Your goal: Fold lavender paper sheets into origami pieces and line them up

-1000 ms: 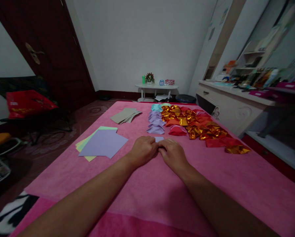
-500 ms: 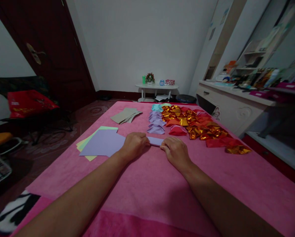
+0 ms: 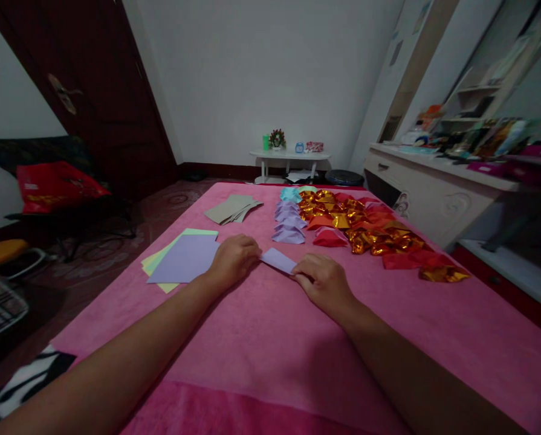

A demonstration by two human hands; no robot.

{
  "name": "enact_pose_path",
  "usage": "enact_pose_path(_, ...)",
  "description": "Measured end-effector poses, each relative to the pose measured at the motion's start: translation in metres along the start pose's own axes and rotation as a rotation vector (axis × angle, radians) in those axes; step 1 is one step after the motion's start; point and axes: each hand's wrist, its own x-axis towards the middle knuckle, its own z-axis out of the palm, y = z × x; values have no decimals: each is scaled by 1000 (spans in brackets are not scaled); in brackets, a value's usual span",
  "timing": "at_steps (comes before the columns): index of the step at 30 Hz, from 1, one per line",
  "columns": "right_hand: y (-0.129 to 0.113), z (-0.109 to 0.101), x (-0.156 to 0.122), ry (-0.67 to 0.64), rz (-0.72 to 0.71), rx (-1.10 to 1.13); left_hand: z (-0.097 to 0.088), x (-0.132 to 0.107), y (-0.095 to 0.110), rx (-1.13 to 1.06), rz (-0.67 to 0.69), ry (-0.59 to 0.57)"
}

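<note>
A folded strip of light purple paper (image 3: 278, 261) lies slantwise between my two hands, close to the pink cloth. My right hand (image 3: 324, 281) is closed, thumb and fingers pinching the strip's right end. At the other end, the closed fingers of my left hand (image 3: 236, 258) meet the strip's narrow tip; their exact grip is partly hidden. Left of that hand is a fanned stack of paper sheets (image 3: 186, 260), purple on top with yellow and green beneath. Beyond the strip stand folded purple paper pieces (image 3: 289, 232) in a column.
Grey-brown sheets (image 3: 231, 209) lie farther back on the pink cloth (image 3: 252, 350). Red and shiny gold folded pieces (image 3: 365, 232) cover the back right. A white dresser (image 3: 433, 175) stands to the right, a low white table (image 3: 291, 155) by the wall, a red bag (image 3: 57, 187) at left.
The strip has turned from nearly level to slanting, its left end now higher and narrower. My left hand has shifted slightly left; the right stays at the strip's right end.
</note>
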Motion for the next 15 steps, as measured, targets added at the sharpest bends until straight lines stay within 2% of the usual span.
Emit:
enact_pose_path(2, -5, 1, -1, -23, -31, -18, -3, -2, 13, 27, 53, -2)
enact_pose_path(7, -14, 1, -6, -95, -73, 20, -7, -14, 42, -14, 261, -122)
enact_pose_path(12, -12, -1, -12, -161, 26, 234, -10, -26, 34, -99, 435, -123)
enact_pose_path(15, -9, 0, -12, -167, 151, 368, -11, -30, 27, -154, 423, -144)
